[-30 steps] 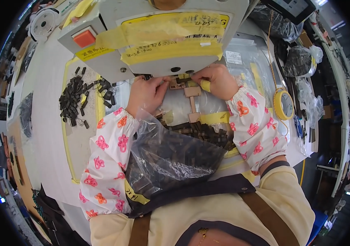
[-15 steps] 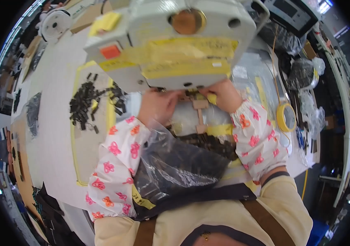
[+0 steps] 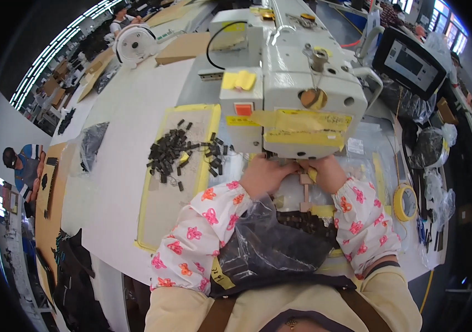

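Both hands work close together at the front underside of a white sewing machine head. My left hand has its fingers drawn together toward the right, their tips partly hidden below the machine. My right hand is closed with curled fingers, and a bit of yellow shows at its fingers. Whatever they pinch is too small and hidden to name. Between and just below them is a pinkish-brown bar-shaped piece. A clear plastic bag of dark pieces lies in front of my body, beside loose dark pieces.
Several small black pieces lie piled on a yellow-taped board at the left. A yellow tape roll is at the right. Behind stand a screen, a white fan and a cardboard box. Another person sits far left.
My view has tilted up and shifted left, showing more of the machine and room. Both hands stay together below the machine head, the left slightly nearer the right.
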Motion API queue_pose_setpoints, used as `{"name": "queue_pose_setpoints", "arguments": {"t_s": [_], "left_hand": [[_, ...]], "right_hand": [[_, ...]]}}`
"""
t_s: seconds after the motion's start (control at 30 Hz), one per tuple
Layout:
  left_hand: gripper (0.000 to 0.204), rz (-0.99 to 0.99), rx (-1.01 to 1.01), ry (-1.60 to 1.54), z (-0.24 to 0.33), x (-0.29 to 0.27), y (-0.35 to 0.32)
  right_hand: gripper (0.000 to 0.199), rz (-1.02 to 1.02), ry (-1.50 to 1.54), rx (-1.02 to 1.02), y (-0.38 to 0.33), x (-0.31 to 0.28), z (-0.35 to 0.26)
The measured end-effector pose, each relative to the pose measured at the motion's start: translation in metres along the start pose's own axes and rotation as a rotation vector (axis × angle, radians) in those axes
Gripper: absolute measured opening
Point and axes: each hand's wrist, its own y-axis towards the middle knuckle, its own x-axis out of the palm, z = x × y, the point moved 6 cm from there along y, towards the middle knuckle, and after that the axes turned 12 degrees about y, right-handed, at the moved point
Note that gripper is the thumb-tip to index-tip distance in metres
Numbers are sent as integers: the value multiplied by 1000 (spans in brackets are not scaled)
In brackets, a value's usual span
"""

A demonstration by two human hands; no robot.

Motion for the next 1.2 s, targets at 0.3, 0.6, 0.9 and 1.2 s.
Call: {"name": "queue_pose_setpoints", "arguments": {"t_s": [0.3, 0.6, 0.9, 1.2], "left_hand": [[36, -144, -44, 18, -8, 3, 2], [21, 41, -130, -197, -11, -4, -5], [20, -39, -160, -271, -15, -6, -2], [15, 34, -147, -245, -17, -4, -3]], "right_hand": [[19, 39, 53, 164, 5, -3, 7], [12, 47, -43, 165, -4, 11, 3], [22, -48, -52, 56, -4, 9, 3], [21, -45, -171, 11, -1, 13, 1]]}}
